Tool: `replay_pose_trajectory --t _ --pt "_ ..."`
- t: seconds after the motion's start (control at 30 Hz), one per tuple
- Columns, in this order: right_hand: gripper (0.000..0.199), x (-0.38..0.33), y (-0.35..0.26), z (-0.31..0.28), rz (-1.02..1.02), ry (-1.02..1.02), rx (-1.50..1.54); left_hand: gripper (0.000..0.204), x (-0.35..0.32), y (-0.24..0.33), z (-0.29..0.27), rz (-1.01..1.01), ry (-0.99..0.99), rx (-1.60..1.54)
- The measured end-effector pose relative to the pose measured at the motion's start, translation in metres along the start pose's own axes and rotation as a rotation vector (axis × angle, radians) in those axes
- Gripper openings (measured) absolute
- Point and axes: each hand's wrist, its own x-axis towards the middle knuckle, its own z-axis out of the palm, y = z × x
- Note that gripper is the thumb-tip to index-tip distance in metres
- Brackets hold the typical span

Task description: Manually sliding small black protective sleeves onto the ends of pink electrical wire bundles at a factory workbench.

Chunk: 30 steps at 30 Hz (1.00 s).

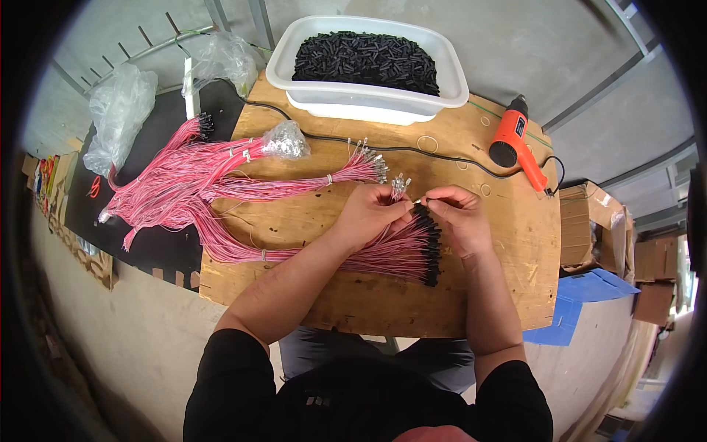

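My left hand (375, 215) is closed around a few thin pink wires. Their silvery bare ends (400, 186) stick up above its fingers. Close beside it, my right hand (458, 214) pinches something tiny at a wire tip; the fingers mostly cover it. Beneath both hands a fan of pink wires (375, 258) lies on the wooden table (353, 313), its right ends capped with black sleeves (430, 247). Another pink bundle (294, 187), tied with a band, lies farther off with silvery uncovered ends (372, 166).
A white tub (368, 103) of short black tubes (364, 62) stands at the back. An orange heat gun (512, 136) lies at the right by a black cable (434, 153). Clear plastic bags (121, 110) and a large wire heap (169, 173) lie left. Cardboard boxes (593, 228) stand right.
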Motion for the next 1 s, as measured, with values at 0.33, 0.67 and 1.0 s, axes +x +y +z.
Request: replay_pose_trajectory --t 0.33,0.67,1.0 --pt "0.015 0.0001 0.0021 0.0005 -0.025 -0.011 0.004 0.013 0.0012 -0.0003 0.0006 -0.028 -0.007 -0.024" --pt "0.016 -0.001 0.0042 0.0014 -0.052 -0.022 -0.016 0.015 -0.0002 0.0012 0.0021 -0.076 -0.025 -0.06" --pt "0.016 -0.0014 0.0073 0.0009 -0.075 -0.029 -0.042 0.014 -0.0012 0.0029 0.0006 -0.081 -0.051 -0.119"
